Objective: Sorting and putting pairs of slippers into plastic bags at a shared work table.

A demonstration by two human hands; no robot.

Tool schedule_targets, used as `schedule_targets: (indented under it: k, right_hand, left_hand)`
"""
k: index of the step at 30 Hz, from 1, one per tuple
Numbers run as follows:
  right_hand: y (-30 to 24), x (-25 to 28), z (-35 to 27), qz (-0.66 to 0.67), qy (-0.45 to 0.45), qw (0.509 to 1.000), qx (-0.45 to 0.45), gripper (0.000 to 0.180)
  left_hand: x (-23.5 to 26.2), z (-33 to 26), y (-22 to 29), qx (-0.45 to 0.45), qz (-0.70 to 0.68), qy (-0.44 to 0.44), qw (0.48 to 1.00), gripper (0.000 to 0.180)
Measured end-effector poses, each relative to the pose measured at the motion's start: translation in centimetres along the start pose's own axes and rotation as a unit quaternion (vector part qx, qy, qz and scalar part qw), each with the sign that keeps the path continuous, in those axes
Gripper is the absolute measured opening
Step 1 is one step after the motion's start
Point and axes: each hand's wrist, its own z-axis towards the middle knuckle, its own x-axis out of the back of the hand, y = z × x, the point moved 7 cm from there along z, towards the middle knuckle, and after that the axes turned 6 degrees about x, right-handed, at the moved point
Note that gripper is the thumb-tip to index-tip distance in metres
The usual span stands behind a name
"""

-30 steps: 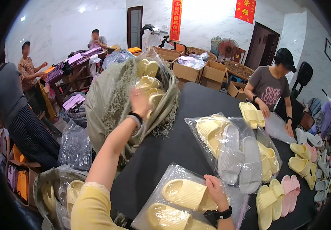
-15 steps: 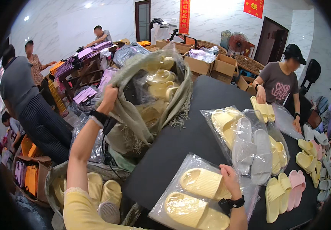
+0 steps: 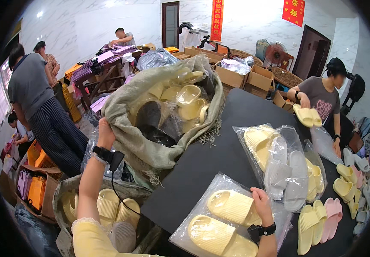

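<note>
My left hand (image 3: 105, 133) grips the edge of a large grey-green woven sack (image 3: 138, 138) that leans on the left end of the black table (image 3: 236, 115). The sack's mouth is pulled wide and shows several pale yellow slippers (image 3: 188, 99) inside. My right hand (image 3: 262, 205) rests on a clear plastic bag (image 3: 219, 218) with a pair of yellow slippers, near the table's front edge. Both wrists wear black bands.
More bagged slippers (image 3: 279, 158) lie mid-table; loose yellow and pink slippers (image 3: 322, 218) sit at the right. A second open sack of slippers (image 3: 103, 205) stands below my left arm. A person in a dark top (image 3: 322, 98) handles slippers across the table. Others work at the left. Cardboard boxes (image 3: 253, 77) stand behind.
My left hand has slid from the slippers at the sack's mouth down to its near edge and pulled it leftward, opening it wider. My right hand has stayed on the bagged pair.
</note>
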Motion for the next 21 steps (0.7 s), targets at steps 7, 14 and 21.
schedule_targets:
  k: [7, 14, 21]
  right_hand:
    - [-0.9, 1.1, -0.4, -0.009, 0.014, 1.0, -0.008, 0.023]
    - [-0.5, 0.9, -0.1, -0.017, 0.006, 1.0, -0.004, 0.024]
    - [-1.4, 0.2, 0.2, -0.005, 0.0, 1.0, -0.002, 0.024]
  left_hand:
    - [12.2, 0.0, -6.4, 0.001, -0.148, 0.114, 0.982, 0.032]
    - [13.9, -5.8, -4.1, -0.148, 0.4, 0.599, 0.678, 0.027]
    - [-13.1, -0.5, -4.5, -0.214, 0.586, 0.018, 0.781, 0.052]
